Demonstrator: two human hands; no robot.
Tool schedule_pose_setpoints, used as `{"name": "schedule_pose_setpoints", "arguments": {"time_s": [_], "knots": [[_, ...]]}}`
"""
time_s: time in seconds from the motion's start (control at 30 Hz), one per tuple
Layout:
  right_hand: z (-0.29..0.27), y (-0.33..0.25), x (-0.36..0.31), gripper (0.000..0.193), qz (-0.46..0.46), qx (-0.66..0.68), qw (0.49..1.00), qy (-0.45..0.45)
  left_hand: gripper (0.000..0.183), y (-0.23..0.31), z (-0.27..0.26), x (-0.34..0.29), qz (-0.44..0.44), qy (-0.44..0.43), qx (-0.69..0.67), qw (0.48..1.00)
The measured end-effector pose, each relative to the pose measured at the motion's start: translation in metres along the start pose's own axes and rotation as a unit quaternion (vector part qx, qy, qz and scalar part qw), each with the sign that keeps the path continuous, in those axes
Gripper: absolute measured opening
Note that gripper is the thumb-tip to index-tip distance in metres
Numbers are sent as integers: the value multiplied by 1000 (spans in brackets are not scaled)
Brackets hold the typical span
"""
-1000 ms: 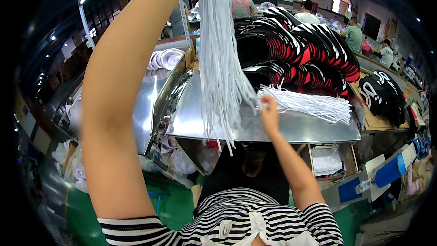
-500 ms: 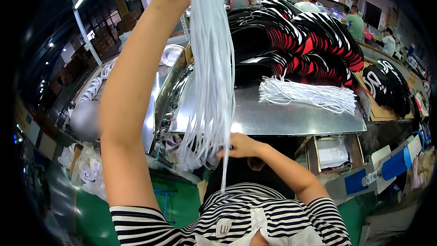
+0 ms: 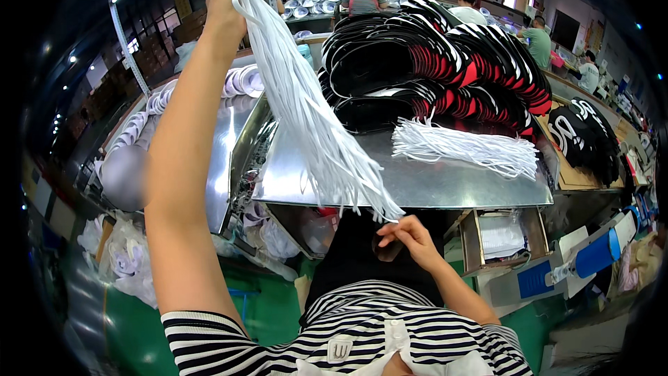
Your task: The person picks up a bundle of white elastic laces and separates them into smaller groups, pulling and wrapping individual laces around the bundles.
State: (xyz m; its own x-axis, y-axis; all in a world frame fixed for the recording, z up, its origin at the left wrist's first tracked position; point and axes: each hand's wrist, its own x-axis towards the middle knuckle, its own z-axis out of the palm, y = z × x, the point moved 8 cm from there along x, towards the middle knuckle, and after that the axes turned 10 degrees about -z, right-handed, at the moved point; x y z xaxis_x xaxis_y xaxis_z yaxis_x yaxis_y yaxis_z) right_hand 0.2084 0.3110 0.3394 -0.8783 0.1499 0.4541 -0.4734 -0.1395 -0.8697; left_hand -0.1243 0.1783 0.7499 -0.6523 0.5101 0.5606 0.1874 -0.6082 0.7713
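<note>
My left hand (image 3: 235, 1), raised high at the upper left, is closed around the top of a long bundle of white laces (image 3: 306, 108). The bundle hangs slantwise down to the right, its strands spreading over the metal tabletop (image 3: 452, 184). Low in front of my body, my right hand (image 3: 415, 238) has its fingers pinched at the lower tips of the strands, by the table's front edge. A second bundle of white laces (image 3: 466, 151) lies on the tabletop, apart from both hands.
Stacked black, red and white shoe uppers (image 3: 445, 63) fill the table's back. More black pieces (image 3: 588, 136) lie at the right. An open drawer (image 3: 502, 235) juts out below the front edge. White curled pieces (image 3: 243, 82) line the left bench. Several people sit farther back.
My left hand has moved left and come fully into view, so the bundle now slants instead of hanging straight. My right hand has shifted right, along with the strands' lower ends.
</note>
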Motion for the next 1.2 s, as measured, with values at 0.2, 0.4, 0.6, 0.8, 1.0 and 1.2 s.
{"name": "schedule_pose_setpoints", "arguments": {"time_s": [0.2,0.4,0.6,0.8,1.0,1.2], "knots": [[-19,-2,6,12,15,-93,991,100,21,-11,-24,16,-2,64,10,998],[-16,-7,21,12,31,-105,987,120,19,-13,-6,8,-15,69,40,997],[-6,-66,70,35,-119,-238,960,91,14,-13,77,-36,-24,65,110,992],[91,-101,131,42,-331,-536,770,-104,18,27,134,-36,85,52,134,986],[64,14,121,47,-147,-596,769,-178,11,10,129,-18,160,146,174,961],[44,57,33,56,-92,-598,750,-266,5,27,67,20,141,192,78,968]]}}
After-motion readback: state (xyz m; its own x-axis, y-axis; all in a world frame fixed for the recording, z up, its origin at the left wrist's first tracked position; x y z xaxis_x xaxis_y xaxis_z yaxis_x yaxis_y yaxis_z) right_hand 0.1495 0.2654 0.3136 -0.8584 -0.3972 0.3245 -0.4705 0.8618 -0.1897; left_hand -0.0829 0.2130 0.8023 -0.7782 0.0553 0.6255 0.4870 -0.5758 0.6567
